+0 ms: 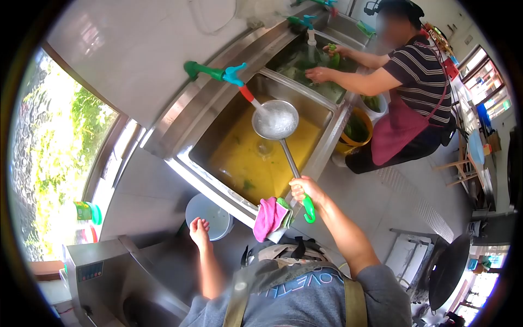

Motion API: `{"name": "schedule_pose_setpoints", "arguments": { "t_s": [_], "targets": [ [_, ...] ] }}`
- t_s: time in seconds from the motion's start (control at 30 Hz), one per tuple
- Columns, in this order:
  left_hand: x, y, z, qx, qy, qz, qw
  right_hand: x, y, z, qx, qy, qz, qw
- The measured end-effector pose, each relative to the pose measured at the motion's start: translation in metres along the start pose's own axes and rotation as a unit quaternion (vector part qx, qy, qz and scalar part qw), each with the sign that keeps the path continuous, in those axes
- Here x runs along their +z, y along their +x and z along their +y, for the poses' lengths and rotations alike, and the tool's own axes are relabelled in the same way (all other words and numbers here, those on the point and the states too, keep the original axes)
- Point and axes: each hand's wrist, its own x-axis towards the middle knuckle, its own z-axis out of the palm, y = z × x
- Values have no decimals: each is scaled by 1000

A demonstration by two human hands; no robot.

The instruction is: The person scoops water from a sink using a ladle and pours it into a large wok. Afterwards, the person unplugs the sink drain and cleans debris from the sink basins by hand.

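My right hand [306,191] is wrapped round the handle of a metal ladle [275,126] whose grip ends in a green hook. The ladle's round bowl is under the red spout of a tap [233,74], and water runs into it. Beneath it, yellowish water with a few green bits stands in a steel sink [188,158]. My left hand [200,231] hangs beside a pale blue bucket [213,218], its fingers curled in with nothing visible in them. Pink and green cloths [268,219] drape over the sink's front edge.
At the adjoining sink [321,98], a co-worker [414,92] handles green vegetables under another tap. A yellow bucket [366,139] and a white bucket [379,111], both with greens, stand by their legs. A steel machine [109,272] is at left; a large wok [449,272] is at right.
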Motion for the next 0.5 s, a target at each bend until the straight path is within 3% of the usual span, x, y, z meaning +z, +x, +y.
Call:
{"name": "schedule_pose_setpoints", "arguments": {
  "t_s": [0.27,0.5],
  "targets": [
    [9,-13,-5,6,41,-38,998,-15,-36,7,-3,45,-22,999],
    [43,-35,9,164,82,-61,981,-36,-149,18,10,89,-41,995]
  ]
}}
